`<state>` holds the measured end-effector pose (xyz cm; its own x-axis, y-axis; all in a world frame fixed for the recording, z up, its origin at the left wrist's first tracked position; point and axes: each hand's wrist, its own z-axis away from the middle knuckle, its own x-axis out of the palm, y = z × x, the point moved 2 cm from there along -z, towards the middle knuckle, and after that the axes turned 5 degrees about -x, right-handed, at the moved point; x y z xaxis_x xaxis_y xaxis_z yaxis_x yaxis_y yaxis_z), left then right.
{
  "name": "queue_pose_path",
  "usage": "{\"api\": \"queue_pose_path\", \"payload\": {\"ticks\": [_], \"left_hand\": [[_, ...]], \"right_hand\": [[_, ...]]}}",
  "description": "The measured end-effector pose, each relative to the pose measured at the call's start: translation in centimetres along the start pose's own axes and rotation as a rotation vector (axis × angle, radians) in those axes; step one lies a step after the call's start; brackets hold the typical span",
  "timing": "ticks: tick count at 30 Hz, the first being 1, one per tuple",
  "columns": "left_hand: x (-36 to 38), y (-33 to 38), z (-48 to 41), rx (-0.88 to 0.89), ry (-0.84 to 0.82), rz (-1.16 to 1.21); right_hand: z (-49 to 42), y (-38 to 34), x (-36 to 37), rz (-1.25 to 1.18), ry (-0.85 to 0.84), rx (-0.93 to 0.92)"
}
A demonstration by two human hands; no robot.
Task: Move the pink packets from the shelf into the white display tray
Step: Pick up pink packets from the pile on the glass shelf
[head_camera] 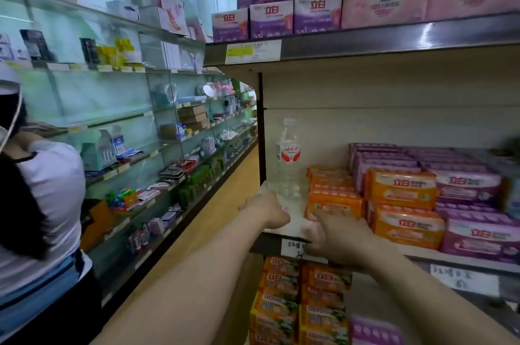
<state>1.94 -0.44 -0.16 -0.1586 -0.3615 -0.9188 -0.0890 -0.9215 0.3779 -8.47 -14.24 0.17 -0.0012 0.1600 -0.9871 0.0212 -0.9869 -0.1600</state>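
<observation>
Pink-purple packets [475, 240] lie stacked in rows at the right of the middle shelf. At the shelf's left end sits a white display tray [295, 222]. My left hand [267, 209] is at the tray's left edge with its fingers curled down over it. The straight fingers of my right hand [337, 235] reach over the tray's front edge and touch the nearest orange packet [334, 201]; its thumb hangs by the shelf label. Neither hand holds a pink packet.
An empty clear water bottle [288, 158] stands on the tray's far side. More orange packets [405, 223] lie between the tray and the pink ones. Boxes fill the top shelf [394, 40]. A person in white [42, 204] stands at the left by glass shelving.
</observation>
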Motion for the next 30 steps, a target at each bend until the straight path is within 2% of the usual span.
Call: {"api": "queue_pose_path", "payload": {"ticks": [6, 10, 19, 24, 30], "left_hand": [[1.0, 0.1, -1.2, -0.124, -0.116, -0.194], [2.2, -0.5, -2.3, -0.173, -0.183, -0.214], [1.2, -0.6, -3.3, -0.176, -0.152, -0.233], [0.7, -1.0, -3.9, -0.157, -0.133, -0.215], [0.0, 0.1, -3.3, -0.096, -0.149, -0.318]], "right_hand": [[-1.6, 1.1, 1.9, 0.005, -0.110, 0.018], [-1.8, 1.4, 3.7, 0.012, -0.136, 0.026], [-3.6, 1.0, 2.8, 0.092, -0.153, 0.000], [-4.6, 0.6, 2.4, 0.166, -0.220, -0.044], [-4.9, 0.6, 2.0, 0.218, -0.258, -0.076]]}}
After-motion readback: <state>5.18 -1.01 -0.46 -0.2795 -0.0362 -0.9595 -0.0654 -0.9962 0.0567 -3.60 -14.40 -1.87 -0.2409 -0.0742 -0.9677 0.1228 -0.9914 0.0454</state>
